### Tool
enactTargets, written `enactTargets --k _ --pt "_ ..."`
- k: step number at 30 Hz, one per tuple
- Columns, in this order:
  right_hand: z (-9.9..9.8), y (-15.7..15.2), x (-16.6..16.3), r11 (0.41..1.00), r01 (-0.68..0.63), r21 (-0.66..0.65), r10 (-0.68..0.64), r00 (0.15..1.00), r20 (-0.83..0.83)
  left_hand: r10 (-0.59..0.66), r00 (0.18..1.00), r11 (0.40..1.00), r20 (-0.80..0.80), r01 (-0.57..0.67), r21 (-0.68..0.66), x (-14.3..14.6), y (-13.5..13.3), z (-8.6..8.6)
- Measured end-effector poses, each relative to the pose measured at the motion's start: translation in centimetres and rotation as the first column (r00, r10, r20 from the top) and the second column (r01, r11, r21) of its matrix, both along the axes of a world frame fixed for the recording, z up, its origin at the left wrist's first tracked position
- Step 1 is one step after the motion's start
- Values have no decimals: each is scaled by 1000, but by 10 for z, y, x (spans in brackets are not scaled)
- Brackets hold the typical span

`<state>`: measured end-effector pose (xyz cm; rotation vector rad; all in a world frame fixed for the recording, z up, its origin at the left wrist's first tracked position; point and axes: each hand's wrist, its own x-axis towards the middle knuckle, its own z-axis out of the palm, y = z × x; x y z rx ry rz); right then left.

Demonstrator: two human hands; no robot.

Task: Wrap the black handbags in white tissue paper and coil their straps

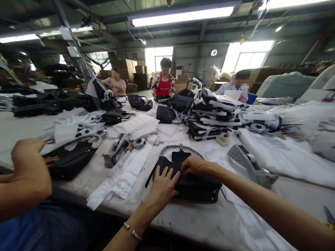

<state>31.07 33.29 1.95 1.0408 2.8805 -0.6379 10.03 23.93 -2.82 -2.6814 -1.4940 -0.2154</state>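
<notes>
A black handbag [199, 190] lies on the white table in front of me, its wrapped handle [167, 149] arching toward the far side. My left hand [163, 184] rests flat on the bag's left part, fingers spread. Bent fingers of my right hand [195, 165] pinch at the middle of the bag, by a small gold fitting that they partly cover. Beyond them, a black strap tab with a gold clasp [181, 147] sticks up. What exactly the right fingertips hold is hidden. Gold studs [214, 195] show at the bag's lower right corner.
Left of me, a co-worker's arm [31, 174] reaches to another black handbag [74, 160]. Grey tape dispensers [116, 150] [248, 167] flank my bag. White paper strips [128, 170] lie leftward. Stacked wrapped bags [209, 115] stand behind, and scissors [329, 216] at right. Several people sit across.
</notes>
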Motion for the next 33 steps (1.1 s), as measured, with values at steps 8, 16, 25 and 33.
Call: enactTargets --k 8,16,25,33 --pt "2 5 4 840 -448 307 418 894 161 -12 1000 998 27 14 -59 -1 4 -3" --pt "-13 5 4 791 -405 458 380 913 150 -75 996 985 54 82 -150 -2 9 4" --pt "-10 -57 25 975 151 160 -158 987 33 -42 997 970 60 56 -236 7 11 0" --pt "-49 -69 37 960 206 188 -222 973 68 52 988 997 144 -59 46 21 -7 -52"
